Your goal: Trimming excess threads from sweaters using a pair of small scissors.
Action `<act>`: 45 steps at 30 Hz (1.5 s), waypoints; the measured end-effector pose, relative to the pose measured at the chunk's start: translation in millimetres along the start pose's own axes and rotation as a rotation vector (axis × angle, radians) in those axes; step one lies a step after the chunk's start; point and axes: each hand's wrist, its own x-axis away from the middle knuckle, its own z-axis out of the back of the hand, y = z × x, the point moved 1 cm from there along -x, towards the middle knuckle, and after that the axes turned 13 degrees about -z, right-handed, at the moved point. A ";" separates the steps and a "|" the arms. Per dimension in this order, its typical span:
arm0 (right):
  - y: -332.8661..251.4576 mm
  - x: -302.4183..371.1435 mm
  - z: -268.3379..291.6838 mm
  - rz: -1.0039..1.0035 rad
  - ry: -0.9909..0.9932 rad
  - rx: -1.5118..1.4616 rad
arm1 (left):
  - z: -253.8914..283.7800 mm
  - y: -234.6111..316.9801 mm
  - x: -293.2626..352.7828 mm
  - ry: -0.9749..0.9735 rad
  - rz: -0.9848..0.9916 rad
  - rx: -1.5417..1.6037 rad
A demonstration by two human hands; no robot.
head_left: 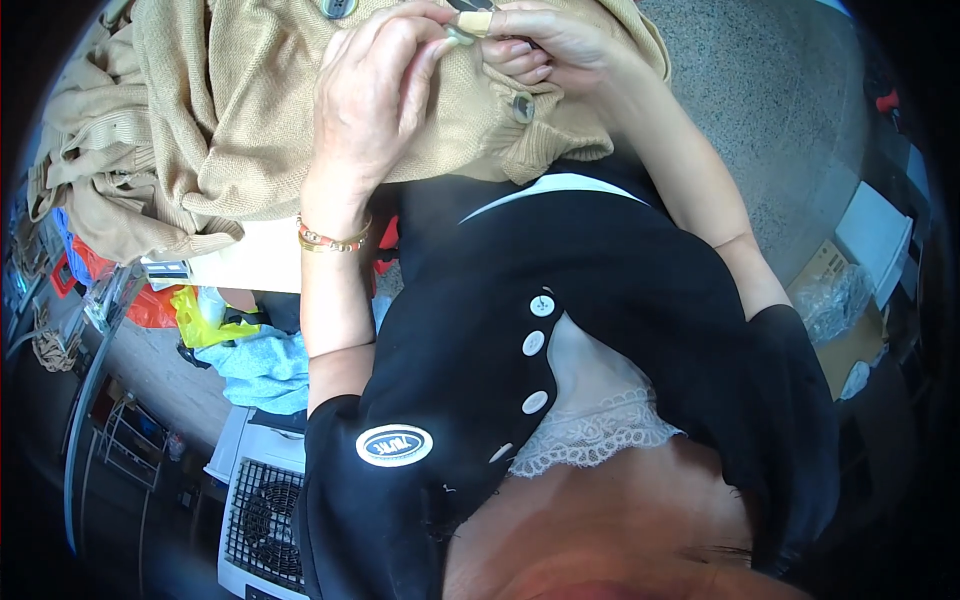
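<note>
A tan knitted cardigan [250, 130] lies bunched over the table edge and my lap. My left hand [375, 90] is closed in a pinch on a grey-green button [458, 36] at the cardigan's edge. Close against it, my right hand [560, 45] has its fingers curled, and a beige wrap [475, 22] covers a fingertip. A small dark metal tool [470, 4] shows by that fingertip, cut off by the picture's upper edge; its kind cannot be told. One more button [522, 107] sits near the ribbed cuff or hem, another button [338, 8] farther left.
The white table edge [250, 268] shows under the cardigan. Below at left are a yellow plastic bag [205, 318], a light-blue cloth [262, 370] and a white fan unit [262, 510]. Cardboard [850, 345] and clear plastic wrap [832, 300] lie on the right, by the speckled floor [760, 90].
</note>
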 end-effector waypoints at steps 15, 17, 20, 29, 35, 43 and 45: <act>8.9 33.0 -72.8 1.277 1.086 1.762 | -7.2 -11.8 7.1 0.060 0.571 0.239; 7.7 36.2 -88.8 0.860 1.173 1.701 | -5.4 -9.9 4.9 0.065 0.605 0.268; 2.1 32.0 -89.4 0.853 1.106 1.621 | -6.3 -13.4 6.9 0.055 0.586 0.244; -7.7 33.1 -94.2 0.895 0.931 1.472 | -9.0 -20.7 11.6 0.096 0.427 0.173; -12.3 41.6 -97.9 0.803 0.957 1.600 | -10.2 -21.0 14.5 0.129 0.423 0.197; -12.6 37.6 -102.1 0.797 0.964 1.601 | -11.6 -22.4 13.5 0.141 0.375 0.158; -9.9 34.9 -102.4 0.911 0.999 1.623 | -11.7 -22.1 13.5 0.149 0.371 0.151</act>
